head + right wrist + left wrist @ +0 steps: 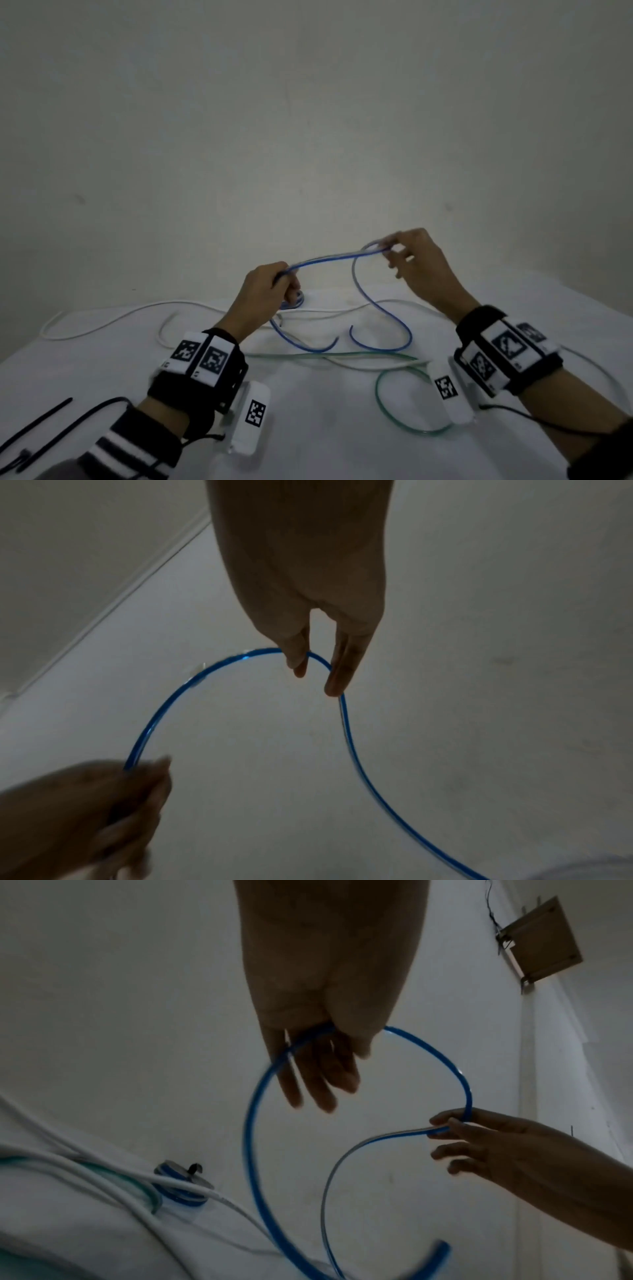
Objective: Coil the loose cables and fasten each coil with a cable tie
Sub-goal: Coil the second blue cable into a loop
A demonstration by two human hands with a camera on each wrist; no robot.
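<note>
A blue cable (335, 256) is held in the air between both hands above the white table (102, 363). My left hand (270, 291) grips one part of it in a fist, seen also as the left hand (318, 1053) with the blue cable (253, 1110) running through it. My right hand (407, 255) pinches a bend of the cable between thumb and fingers, shown as the right hand (315, 653) on the blue cable (164, 712). The rest of the cable hangs down and loops on the table (394, 329). Black cable ties (37, 421) lie at the near left.
A white cable (113, 318) and a green cable (383, 397) sprawl over the table. A small blue coil (181, 1185) fastened with a tie lies behind my left hand. A plain wall stands close behind the table, with a brown box (541, 942) mounted on it.
</note>
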